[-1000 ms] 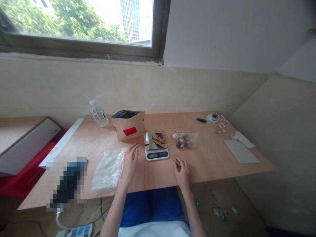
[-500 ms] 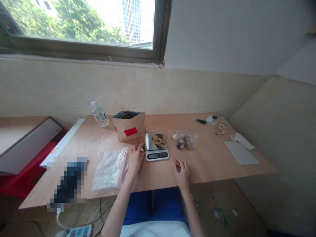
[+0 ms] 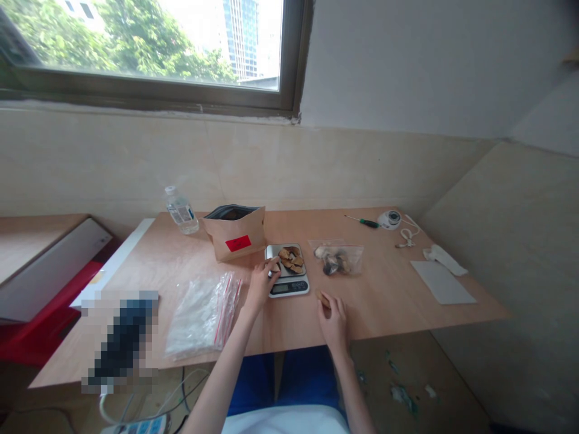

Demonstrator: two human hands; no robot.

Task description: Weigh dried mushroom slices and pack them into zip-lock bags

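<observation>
A kitchen scale [image 3: 275, 295] with a silver plate carries several dried brown slices [image 3: 292, 260]. Over the left part of its plate is my left hand [image 3: 261, 283], fingers pinched on a small pale piece, mostly hidden by them. To the right of the scale, my right hand [image 3: 333, 316] rests on the table with thumb and fingers closed on a dried brown slice [image 3: 322, 299]. Behind and left of the scale stands an open kraft paper pouch [image 3: 235, 232] with a red label. A clear zip bag [image 3: 337, 258] with pale and dark dried pieces lies to the right.
A stack of clear zip bags [image 3: 199, 319] lies beside my left forearm. Farther back stands a water bottle [image 3: 182, 212]. At the right are a screwdriver [image 3: 368, 223], a white dome camera [image 3: 389, 219] with a cable, and a white sheet [image 3: 443, 282]. A blurred dark object [image 3: 124, 337] lies front left.
My left hand has moved right and slightly up, from beside the scale to over its plate, with the pale piece. My right hand stays in place, holding the slice.
</observation>
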